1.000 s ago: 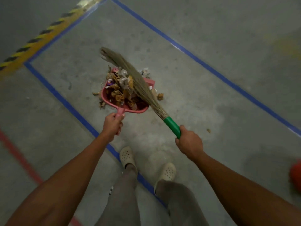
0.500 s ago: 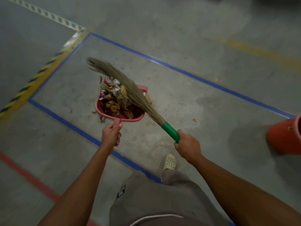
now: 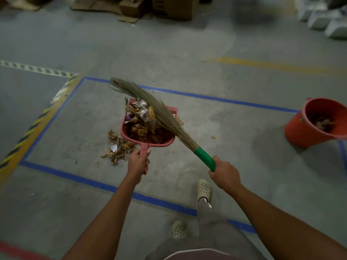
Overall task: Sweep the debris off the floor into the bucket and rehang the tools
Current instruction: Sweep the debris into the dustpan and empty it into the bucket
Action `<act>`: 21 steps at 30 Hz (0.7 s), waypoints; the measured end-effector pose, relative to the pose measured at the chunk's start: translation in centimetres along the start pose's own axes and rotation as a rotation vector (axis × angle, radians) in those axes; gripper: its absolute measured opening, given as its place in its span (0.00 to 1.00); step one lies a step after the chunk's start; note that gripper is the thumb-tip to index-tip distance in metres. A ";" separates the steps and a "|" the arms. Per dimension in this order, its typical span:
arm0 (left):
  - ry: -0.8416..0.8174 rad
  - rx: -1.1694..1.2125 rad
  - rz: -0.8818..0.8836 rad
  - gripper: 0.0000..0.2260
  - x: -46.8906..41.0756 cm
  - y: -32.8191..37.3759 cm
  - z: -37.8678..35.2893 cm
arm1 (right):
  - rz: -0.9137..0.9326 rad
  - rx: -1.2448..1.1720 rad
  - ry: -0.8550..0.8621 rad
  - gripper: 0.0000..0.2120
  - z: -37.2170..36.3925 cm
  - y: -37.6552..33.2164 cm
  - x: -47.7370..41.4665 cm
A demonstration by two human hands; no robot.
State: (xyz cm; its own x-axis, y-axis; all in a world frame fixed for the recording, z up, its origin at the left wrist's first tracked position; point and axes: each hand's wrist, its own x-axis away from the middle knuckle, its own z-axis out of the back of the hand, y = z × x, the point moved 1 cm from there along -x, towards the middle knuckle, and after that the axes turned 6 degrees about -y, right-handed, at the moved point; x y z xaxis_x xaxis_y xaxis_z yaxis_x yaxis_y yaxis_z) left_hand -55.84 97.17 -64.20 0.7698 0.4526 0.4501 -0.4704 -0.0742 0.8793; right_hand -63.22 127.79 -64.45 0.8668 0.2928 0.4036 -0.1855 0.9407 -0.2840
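One wide-angle head-worn camera looks forward and down at the floor from standing height.

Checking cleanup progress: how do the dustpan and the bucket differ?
The dustpan is heaped with debris; the bucket holds only a little at its bottom. The dustpan is gripped by the left hand; the bucket stands alone on the floor. The dustpan is shallow and pinkish, the bucket deep and orange-red. Both contain dry scraps.

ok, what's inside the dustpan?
The dustpan holds a heap of dry leaves and crumpled wrappers. The broom bristles lie across its right side, hiding what sits beneath; the heap covers most of the pan's floor.
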 end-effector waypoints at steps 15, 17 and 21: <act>-0.308 -0.173 -0.131 0.09 3.1 4.1 -18.3 | -0.316 -0.171 0.111 0.16 2.7 15.4 9.2; -0.336 -0.182 -0.134 0.10 3.5 4.6 -22.5 | -0.351 -0.197 0.119 0.15 3.6 18.8 9.9; -0.395 -0.195 -0.136 0.10 4.3 5.5 -30.9 | -0.420 -0.219 0.151 0.14 5.8 25.7 11.0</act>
State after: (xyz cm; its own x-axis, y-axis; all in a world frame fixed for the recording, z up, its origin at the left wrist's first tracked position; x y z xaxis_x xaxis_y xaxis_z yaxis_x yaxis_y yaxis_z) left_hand -68.49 126.20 -62.25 0.9179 0.0703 0.3906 -0.3968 0.1484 0.9058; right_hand -61.17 156.20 -62.27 0.9063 -0.1469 0.3963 0.2815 0.9092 -0.3068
